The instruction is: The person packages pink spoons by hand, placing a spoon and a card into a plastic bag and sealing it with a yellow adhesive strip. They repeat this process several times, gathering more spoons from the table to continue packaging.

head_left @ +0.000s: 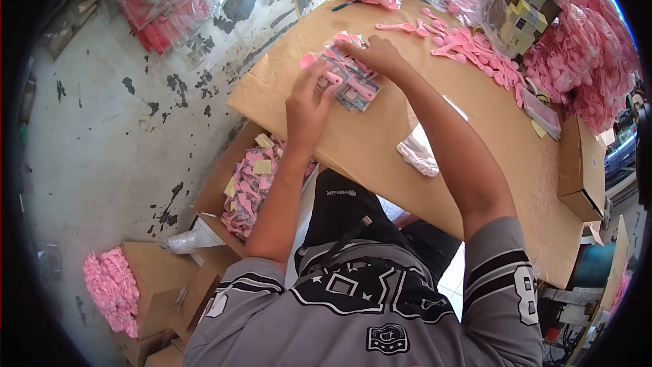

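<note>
Grey striped jersey (367, 306), worn by the person, nearest the lens; both bare forearms reach away from it. Left hand (309, 105): fingers half curled, tips pinching the near edge of a bundle of packeted pink spoons (350, 80). Right hand (372, 54): fingers closed down over the bundle's far end. The bundle is thus clamped between the two hands, low over the cardboard-covered surface (380, 143), probably to keep the packets squared in one stack. Loose pink spoons (468, 49): spread just right of the right fingers, apparently laid within easy reach. Crumpled clear bag (418, 155): on the surface, nearer the body than the fingers. Open carton of packets (252, 187): below the left fingers, off the surface edge, handy to the left arm.
</note>
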Motion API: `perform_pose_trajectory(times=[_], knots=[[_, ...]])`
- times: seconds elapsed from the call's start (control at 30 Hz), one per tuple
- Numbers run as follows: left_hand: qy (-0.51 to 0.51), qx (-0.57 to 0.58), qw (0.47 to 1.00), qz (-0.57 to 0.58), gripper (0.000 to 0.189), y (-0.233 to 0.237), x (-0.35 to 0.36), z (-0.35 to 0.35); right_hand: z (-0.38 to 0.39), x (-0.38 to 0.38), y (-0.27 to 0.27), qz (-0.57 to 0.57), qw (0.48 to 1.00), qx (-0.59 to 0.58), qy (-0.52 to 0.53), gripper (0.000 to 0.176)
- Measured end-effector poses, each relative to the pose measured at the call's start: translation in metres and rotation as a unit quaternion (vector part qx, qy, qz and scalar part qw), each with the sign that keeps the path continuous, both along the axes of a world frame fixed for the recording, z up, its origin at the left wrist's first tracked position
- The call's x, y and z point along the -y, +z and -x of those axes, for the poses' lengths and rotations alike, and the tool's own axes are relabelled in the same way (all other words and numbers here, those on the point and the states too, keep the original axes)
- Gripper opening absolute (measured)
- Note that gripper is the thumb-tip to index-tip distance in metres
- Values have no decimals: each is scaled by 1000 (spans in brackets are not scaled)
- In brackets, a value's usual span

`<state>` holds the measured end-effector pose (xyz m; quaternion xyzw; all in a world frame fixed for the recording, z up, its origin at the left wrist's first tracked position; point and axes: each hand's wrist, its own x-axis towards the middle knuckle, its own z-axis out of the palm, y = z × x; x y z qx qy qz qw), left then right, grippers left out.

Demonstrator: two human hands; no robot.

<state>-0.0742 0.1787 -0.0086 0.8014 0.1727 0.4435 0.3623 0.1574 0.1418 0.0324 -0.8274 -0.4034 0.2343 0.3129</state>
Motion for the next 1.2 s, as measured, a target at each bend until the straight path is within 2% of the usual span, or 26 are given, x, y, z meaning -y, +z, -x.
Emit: perform_pose_trajectory(times=[0.1, 0.13, 0.2, 0.3, 0.4, 0.5, 0.6, 0.7, 0.8, 0.83, 0.93, 1.07, 1.17, 1.2], knots=[[210, -138, 963, -98, 85, -25, -1, 5, 18, -16, -16, 31, 991, 130, -27, 121], [229, -171, 954, -87, 92, -25, -1, 9, 24, -16, -19, 30, 984, 172, -35, 121], [264, -235, 933, -65, 105, -19, 0, 18, 30, -16, -18, 28, 986, 164, -14, 120], [245, -206, 947, -28, 90, -22, -5, 36, 44, -8, -15, 13, 990, 139, 15, 119], [217, -224, 950, 1, 77, -24, -7, 50, 60, 1, -18, -19, 989, 140, 48, 117], [217, -149, 965, 4, 63, -45, -4, 56, 78, 0, -18, -44, 988, 135, 58, 113], [225, -58, 972, 48, 60, -47, 13, 59, 101, 6, -12, -40, 993, 99, 46, 110], [174, 40, 972, 156, 60, -45, 27, 62, 122, 10, -10, -47, 994, 77, 56, 107], [126, 136, 948, 258, 60, -48, 34, 68, 147, 7, -24, -87, 990, 69, 85, 106], [6, 263, 903, 341, 62, -51, 34, 67, 155, 5, -27, -105, 988, 69, 93, 105], [17, 304, 861, 408, 64, -42, 37, 94, 188, -1, -33, -131, 984, 18, 120, 103], [-8, 330, 857, 396, 65, -45, 27, 155, 253, -5, -42, -220, 960, 72, 155, 92], [46, 322, 853, 408, 63, -44, 29, 188, 288, -3, -43, -188, 967, 33, 168, 97], [62, 317, 858, 399, 62, -47, 24, 194, 290, -9, -43, -156, 969, -39, 190, 98]])
